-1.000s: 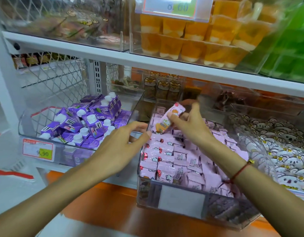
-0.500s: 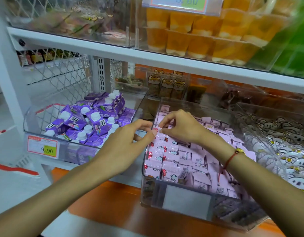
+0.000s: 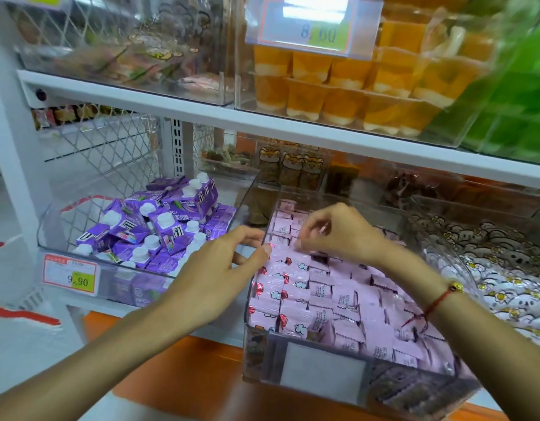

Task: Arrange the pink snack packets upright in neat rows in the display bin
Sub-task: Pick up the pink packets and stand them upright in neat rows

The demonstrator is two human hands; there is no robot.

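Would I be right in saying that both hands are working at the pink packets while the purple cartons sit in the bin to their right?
Not quite: the head view shows the purple cartons in the bin to the left of the pink packets. The left hand and right hand are indeed at those packets.

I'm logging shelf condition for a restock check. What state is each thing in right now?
pink snack packets: mostly upright in rows, filling the bin
display bin: clear, open-topped, nearly full
left hand: fingers straight, touching the packets at the bin's left wall
right hand: fingers curled over the back rows
purple cartons: jumbled in a heap
orange jelly cups: stacked, upright
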